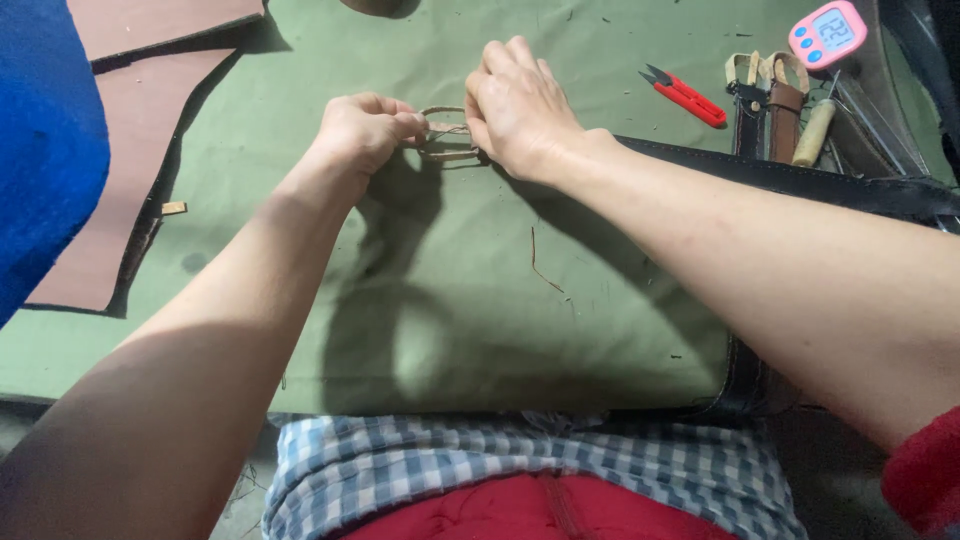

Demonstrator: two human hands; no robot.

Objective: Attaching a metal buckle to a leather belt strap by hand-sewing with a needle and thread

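Head view, looking down: a thin tan cord (443, 130), looped several times, is stretched between the two hands above the green cloth (450, 280), toward its far end. The left hand (365, 128) is curled into a near fist, thumb and fingers pinched on the cord's left end. The right hand (515, 105) is bent over the loop's right end, fingers folded down and gripping it (the fingertips themselves are hidden under the knuckles). Both forearms reach in from the near edge and throw dark shadows on the cloth.

A short stray thread (540, 262) lies on the cloth just beyond the right forearm. A black leather strap (800, 180) runs along the cloth's right edge, passing under the right arm. Beyond it lie red thread snips (685, 97), two tan and brown strap pieces (768, 100) with a wooden-handled tool (814, 132) beside them, and a pink digital timer (826, 33). To the left, well apart from the hands, brown leather sheets (130, 170) lie on the cloth, with a blue fabric (45, 140) at the left border.
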